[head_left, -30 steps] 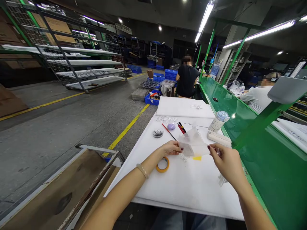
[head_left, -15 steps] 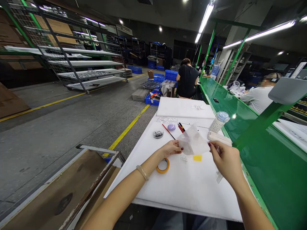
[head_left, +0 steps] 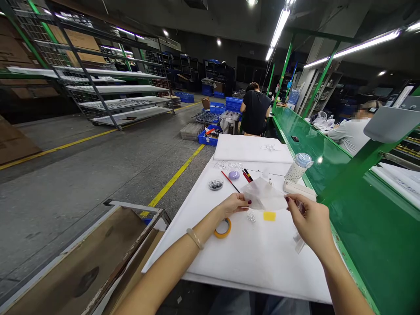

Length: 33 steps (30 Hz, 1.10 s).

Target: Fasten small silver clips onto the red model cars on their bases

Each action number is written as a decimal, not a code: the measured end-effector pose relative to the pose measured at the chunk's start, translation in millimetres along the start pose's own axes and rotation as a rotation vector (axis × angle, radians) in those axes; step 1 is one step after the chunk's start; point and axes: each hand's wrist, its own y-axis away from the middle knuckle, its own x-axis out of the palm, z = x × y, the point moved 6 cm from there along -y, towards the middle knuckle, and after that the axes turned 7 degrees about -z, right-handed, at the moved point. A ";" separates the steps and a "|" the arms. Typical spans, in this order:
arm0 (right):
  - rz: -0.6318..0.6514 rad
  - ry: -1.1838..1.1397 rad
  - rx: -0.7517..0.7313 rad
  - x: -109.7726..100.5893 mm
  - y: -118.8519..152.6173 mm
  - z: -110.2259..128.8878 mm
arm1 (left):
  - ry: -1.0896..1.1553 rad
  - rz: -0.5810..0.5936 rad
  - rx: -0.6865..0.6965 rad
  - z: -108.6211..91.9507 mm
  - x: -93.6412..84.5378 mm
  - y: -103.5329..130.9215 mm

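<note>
Translucent film (head_left: 265, 195) is above the white table (head_left: 256, 258), its left edge pinched by our left hand (head_left: 233, 204) and its right corner by our right hand (head_left: 309, 216), as we seemingly hold it spread, and the next move likely calls for a steady, light grip.

The location is a factory workshop arranged for manual bench work. Identifying features include a grey floor (head_left: 138, 162) with a yellow marking line (head_left: 177, 177), a wheeled multi-shelf rack (head_left: 114, 89), stacked blue crates (head_left: 234, 103) and overhead tube lights (head_left: 279, 30). A long green workbench (head_left: 367, 214) runs along the right, with a dark-shirted worker (head_left: 256, 113) and a white-shirted worker (head_left: 351, 135) on opposite sides.
</note>
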 end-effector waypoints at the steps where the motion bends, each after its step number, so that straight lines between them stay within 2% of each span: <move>1: 0.000 -0.025 0.027 -2.9 1.0 -2.6 | -0.016 -0.012 0.021 -5.6 0.4 2.2; 3: 0.001 -0.088 0.092 -10.3 4.1 -10.0 | -0.053 -0.046 0.073 -21.2 0.4 7.9; 6: 0.006 -0.225 0.212 -22.7 10.8 -27.0 | -0.138 -0.108 0.174 -55.0 -0.3 21.1; 12: -0.056 -0.665 0.466 -39.6 25.7 -62.8 | -0.506 -0.219 0.361 -145.2 1.5 67.8; 16: -0.040 -0.935 0.551 -44.8 35.0 -65.6 | -0.856 -0.257 0.440 -201.4 13.9 98.1; 19: 0.014 -1.052 0.590 -42.2 37.5 -56.6 | -1.069 -0.234 0.466 -228.8 30.7 110.7; 22: 0.090 -1.138 0.592 -31.9 34.9 -41.1 | -1.211 -0.207 0.455 -240.8 45.7 115.9; 25: 0.146 -1.192 0.563 -19.4 31.9 -24.7 | -1.293 -0.203 0.421 -242.5 54.1 118.3; 29: 0.208 -1.206 0.508 -5.6 31.9 -7.7 | -1.336 -0.176 0.398 -239.1 58.9 121.2; 33: 0.254 -1.193 0.459 3.3 34.5 -1.2 | -1.333 -0.162 0.395 -234.1 57.8 124.5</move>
